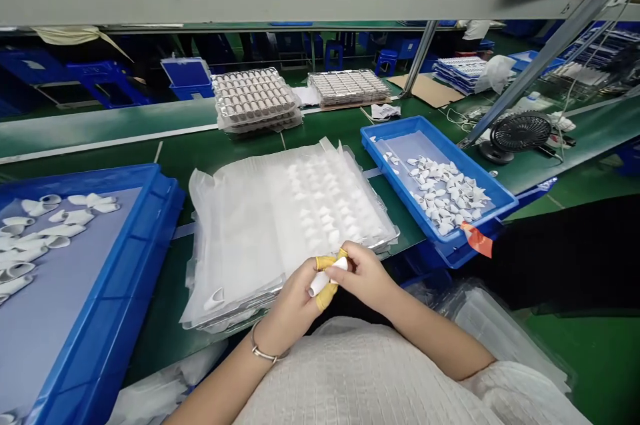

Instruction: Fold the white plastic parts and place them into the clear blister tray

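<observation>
Both my hands meet at the near edge of a clear plastic tray stack [250,238], pinching one small white plastic tube piece [327,274]. My left hand [295,302] grips its lower end with yellow finger cots on the fingertips. My right hand [363,272] closes on the upper end, also with a yellow cot. The tray's right half holds rows of white pieces in pockets. One loose white piece [216,297] lies at the tray's near left corner.
A blue bin [435,145] of several small white caps sits to the right. A larger blue bin [130,258] with white tubes stands at left. Filled tray stacks [255,102] and a black fan [520,135] rest across the green belt. A shelf runs overhead.
</observation>
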Motion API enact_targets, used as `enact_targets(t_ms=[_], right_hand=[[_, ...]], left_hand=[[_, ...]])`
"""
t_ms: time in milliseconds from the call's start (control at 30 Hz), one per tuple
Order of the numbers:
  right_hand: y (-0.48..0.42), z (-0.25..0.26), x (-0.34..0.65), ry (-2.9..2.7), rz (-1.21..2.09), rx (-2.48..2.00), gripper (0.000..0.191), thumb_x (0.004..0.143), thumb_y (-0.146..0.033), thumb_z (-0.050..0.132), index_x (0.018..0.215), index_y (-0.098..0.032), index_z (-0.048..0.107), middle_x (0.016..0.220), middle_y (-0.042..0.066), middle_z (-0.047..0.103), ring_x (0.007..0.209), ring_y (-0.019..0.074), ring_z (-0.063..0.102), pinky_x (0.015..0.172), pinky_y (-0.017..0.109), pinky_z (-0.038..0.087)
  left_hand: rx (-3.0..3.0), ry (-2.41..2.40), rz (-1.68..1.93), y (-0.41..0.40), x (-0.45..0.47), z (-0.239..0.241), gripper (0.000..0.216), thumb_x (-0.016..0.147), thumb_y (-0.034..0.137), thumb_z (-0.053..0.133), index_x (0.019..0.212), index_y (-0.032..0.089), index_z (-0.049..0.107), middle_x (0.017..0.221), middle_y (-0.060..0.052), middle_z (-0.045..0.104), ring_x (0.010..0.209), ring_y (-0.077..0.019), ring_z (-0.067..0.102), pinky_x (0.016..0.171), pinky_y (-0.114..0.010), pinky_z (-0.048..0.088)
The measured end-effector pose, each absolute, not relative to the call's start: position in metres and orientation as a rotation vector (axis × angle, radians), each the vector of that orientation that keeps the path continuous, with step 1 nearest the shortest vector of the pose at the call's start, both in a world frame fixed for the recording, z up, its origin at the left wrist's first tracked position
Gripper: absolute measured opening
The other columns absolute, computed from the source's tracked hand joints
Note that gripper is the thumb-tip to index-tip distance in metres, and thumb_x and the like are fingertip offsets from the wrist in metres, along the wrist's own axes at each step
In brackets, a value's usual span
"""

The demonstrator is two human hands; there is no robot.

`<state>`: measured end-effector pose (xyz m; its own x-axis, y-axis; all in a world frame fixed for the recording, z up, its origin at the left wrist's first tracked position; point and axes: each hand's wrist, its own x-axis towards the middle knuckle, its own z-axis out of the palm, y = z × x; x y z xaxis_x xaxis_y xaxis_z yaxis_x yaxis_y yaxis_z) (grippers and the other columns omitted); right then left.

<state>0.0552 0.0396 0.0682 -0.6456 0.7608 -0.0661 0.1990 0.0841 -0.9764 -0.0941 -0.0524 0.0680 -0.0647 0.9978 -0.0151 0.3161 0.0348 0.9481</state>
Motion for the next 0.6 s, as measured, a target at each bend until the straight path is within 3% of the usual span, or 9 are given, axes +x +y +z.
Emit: enact_targets(t_ms=[167,500,600], right_hand=[[0.056,0.063,0.063,-1.686,1.660,-0.990,0.043,0.093,-0.048,0.047,0.062,-0.020,0.042,0.054,-0.004,0.043,0.053,0.0107,0.041,0.054,0.026,0.032],[0.062,0.070,0.078,-1.702,1.912,-0.776,0.029,0.090,-0.045,0.058,0.078,-0.019,0.053,0.065,-0.004,0.049,0.059,0.0094,0.045,0.056,0.023,0.036],[0.061,0.068,0.077,-1.642,1.928,-0.721,0.028,0.089,-0.045,0.059,0.079,-0.019,0.055,0.067,-0.002,0.054,0.062,0.0106,0.050,0.057,0.024,0.039]], left_hand=[[1.359,1.447,1.051,-0.050,-0.088,0.067,0.019,0.091,0.029,0.054,0.109,0.022,0.056,0.104,-0.004,0.064,0.091,-0.0180,0.059,0.078,-0.029,0.048],[1.379,1.530,1.044,-0.042,-0.089,0.063,0.023,0.090,0.026,0.054,0.113,0.024,0.056,0.108,-0.004,0.062,0.093,-0.0191,0.058,0.082,-0.032,0.046],[1.155,1.446,1.099,-0.038,-0.088,0.066,0.033,0.090,0.032,0.057,0.121,0.025,0.052,0.100,-0.003,0.060,0.080,-0.0160,0.057,0.071,-0.029,0.047]])
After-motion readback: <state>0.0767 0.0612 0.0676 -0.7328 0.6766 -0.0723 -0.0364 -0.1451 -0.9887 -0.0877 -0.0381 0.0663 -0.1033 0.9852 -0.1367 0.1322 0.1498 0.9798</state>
